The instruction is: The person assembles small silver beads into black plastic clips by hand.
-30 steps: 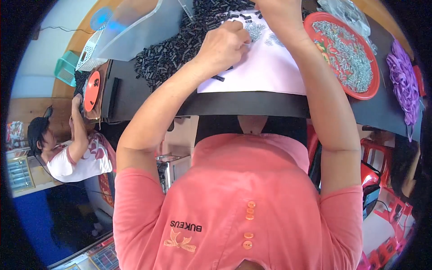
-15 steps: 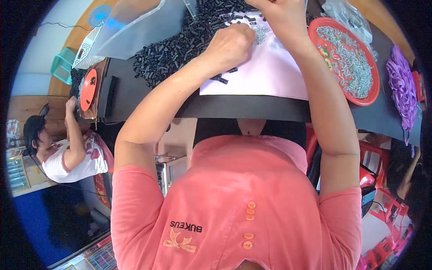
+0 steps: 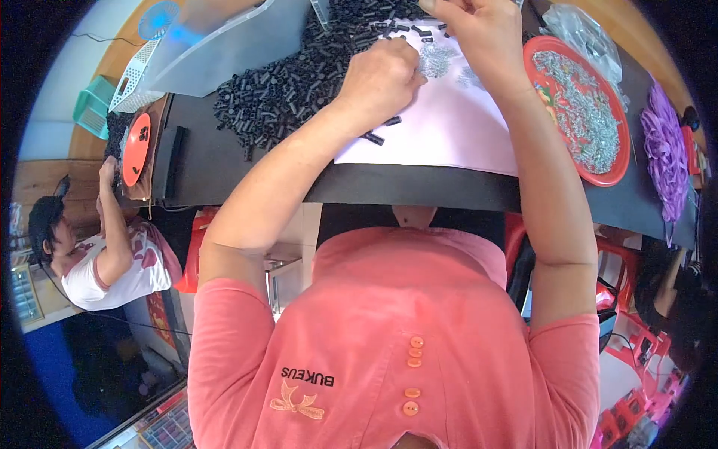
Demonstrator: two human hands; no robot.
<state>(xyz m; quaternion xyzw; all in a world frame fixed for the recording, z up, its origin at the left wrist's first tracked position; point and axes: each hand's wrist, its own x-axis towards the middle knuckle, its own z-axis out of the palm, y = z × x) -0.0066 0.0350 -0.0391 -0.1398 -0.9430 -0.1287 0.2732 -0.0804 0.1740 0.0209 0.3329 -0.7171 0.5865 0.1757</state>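
My left hand [image 3: 383,78] rests over a pale sheet of paper [image 3: 441,135] beside a big heap of small black plastic tubes [image 3: 280,93]. Its fingers are curled in; whatever they hold is hidden. At the top edge of the view my right hand [image 3: 482,37] is raised with thumb and fingers pinched together, and I cannot make out what is in them. A little pile of thin silver metal pieces [image 3: 436,60] lies on the sheet between my hands. A few black tubes lie loose on the paper near my left wrist.
On the right stands a red tray [image 3: 617,170] of silver metal pieces [image 3: 594,127], with a clear plastic bag [image 3: 580,37] behind and a purple bundle [image 3: 664,153] beyond. A translucent bin [image 3: 217,63] stands at the back left. Another person [image 3: 116,254] works at far left by an orange plate [image 3: 137,153].
My left hand has shifted very slightly, staying curled by the silver pile. My right hand stays pinched near the top edge. The whole view has tilted a little.
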